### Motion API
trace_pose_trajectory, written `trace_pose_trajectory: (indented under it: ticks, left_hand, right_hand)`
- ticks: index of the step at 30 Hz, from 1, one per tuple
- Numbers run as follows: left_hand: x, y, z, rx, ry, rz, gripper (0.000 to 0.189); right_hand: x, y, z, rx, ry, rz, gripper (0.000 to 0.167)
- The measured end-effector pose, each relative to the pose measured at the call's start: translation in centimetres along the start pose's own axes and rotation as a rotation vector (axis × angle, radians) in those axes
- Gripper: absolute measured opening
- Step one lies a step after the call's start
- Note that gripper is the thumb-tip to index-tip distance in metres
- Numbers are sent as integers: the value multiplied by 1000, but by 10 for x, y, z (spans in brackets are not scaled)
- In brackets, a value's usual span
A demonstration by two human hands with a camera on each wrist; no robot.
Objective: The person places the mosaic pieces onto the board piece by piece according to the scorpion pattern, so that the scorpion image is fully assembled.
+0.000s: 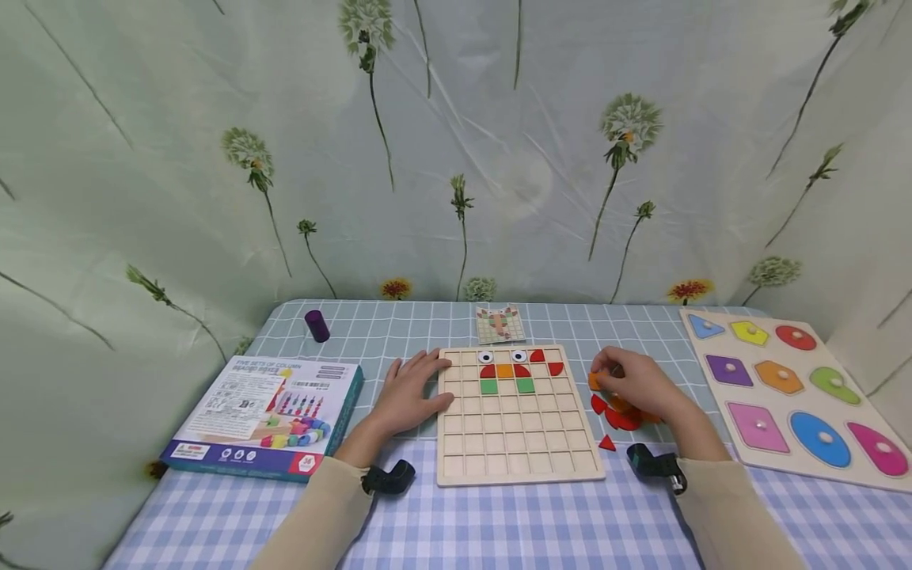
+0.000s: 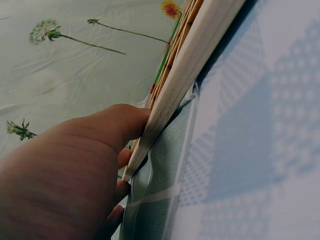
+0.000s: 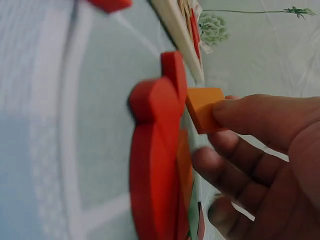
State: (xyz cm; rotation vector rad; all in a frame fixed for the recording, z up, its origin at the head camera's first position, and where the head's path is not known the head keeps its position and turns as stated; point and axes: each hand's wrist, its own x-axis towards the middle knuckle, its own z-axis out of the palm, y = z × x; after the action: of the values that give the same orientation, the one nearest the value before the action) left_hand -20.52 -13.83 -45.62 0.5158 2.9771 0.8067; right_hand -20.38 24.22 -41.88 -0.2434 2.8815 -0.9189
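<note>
My right hand (image 1: pixel 638 381) pinches an orange square tile (image 3: pixel 205 107) between thumb and fingers, over a pile of red and orange pieces (image 1: pixel 623 417). In the right wrist view, red pieces (image 3: pixel 155 165) lie just below the fingers. My left hand (image 1: pixel 413 396) rests at the left edge of a wooden grid board (image 1: pixel 499 455), its fingers extended and thumb touching the rim. Near the board's far side sit two eye tiles, red quarter-round tiles, an orange square (image 1: pixel 504 370) and two green squares (image 1: pixel 488 386).
A small pattern card (image 1: pixel 501 324) lies behind the board. To the left are a boxed toy set (image 1: pixel 271 412) and a purple cylinder (image 1: pixel 317 325). A shape-knob puzzle board (image 1: pixel 777 396) lies at the right. One red triangle (image 1: pixel 607 442) sits beside the grid board.
</note>
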Motion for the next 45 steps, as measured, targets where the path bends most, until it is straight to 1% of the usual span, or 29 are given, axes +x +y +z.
trace_pose_trajectory:
  ticks: [5,8,14,19,21,27,32,38,45]
  left_hand:
    - [-1,-1,0,-1,-6,2,59]
    - [0,-1,0,0,-4,6,58]
    - [0,-1,0,-2,5,-1,58]
    - [0,-2,0,-1,-9,-3,59]
    - [0,-2,0,-2,0,-2,58]
    - [1,-3,-1,-2,5,-8,58]
    - [0,-3,-1,0,1,-5,58]
    - [-2,-2,-2,-5,-2,-10,58]
    - [1,0,-1,-10,3,0,58]
  right_hand:
    - [1,-5,1,72,8,7,12]
    - [2,-9,2,113,19,-1,13]
    - [6,-17,9,175,46,-44,22]
    - [9,-22,16,168,52,-56,29]
    - [10,-25,18,163,52,-53,30]
    - [13,-39,26,166,29,-57,31]
    - [13,-49,31,146,34,-68,28]
    - [14,-61,40,195,-6,-55,25]
    - [11,-67,52,272,-20,-61,23]
